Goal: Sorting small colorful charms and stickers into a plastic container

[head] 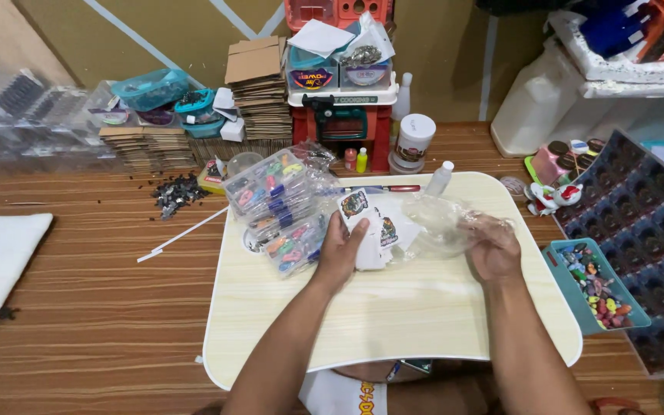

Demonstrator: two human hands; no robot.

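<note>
Item: clear plastic bag [436, 223], mid-tray [286, 338]. I judge it light, limp, slippery; best pinched at its open rim. My right hand [495, 250] clenches its edge. My left hand [341, 250] grasps stiff printed cards [374, 227], held by their edges.

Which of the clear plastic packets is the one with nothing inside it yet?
The clear bag held in the right hand. The packets stacked by the left hand hold colourful small pieces.
</note>
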